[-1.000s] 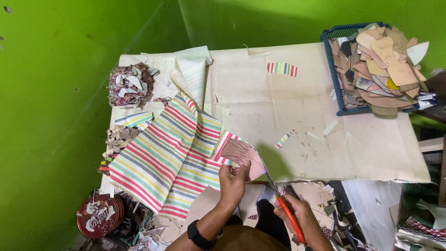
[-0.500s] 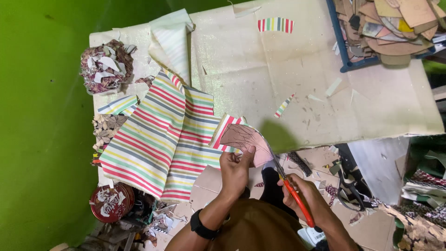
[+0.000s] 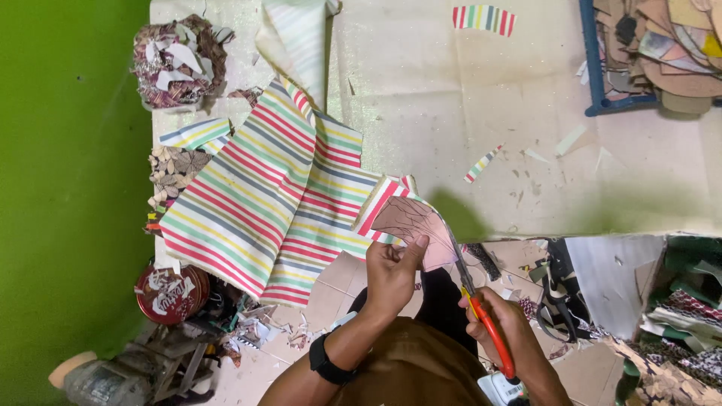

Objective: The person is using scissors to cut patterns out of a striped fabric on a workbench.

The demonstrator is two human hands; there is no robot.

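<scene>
Two hands work over striped fabric [image 3: 263, 195] at the counter [image 3: 466, 113] edge: left hand [image 3: 392, 272] fingers clamped on a pink template [image 3: 412, 225], right hand [image 3: 505, 331] fingers closed around red-handled scissors [image 3: 481, 316].

Blue basket [image 3: 591, 68] of cardboard cutouts top right, scrap-filled bowl [image 3: 177, 62] top left, red round tin [image 3: 171, 293] on floor, green wall [image 3: 68, 188] left.

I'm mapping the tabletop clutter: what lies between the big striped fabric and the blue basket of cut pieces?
In the head view, between the striped fabric and blue basket, the beige table holds only small scraps, including a striped strip.
</scene>
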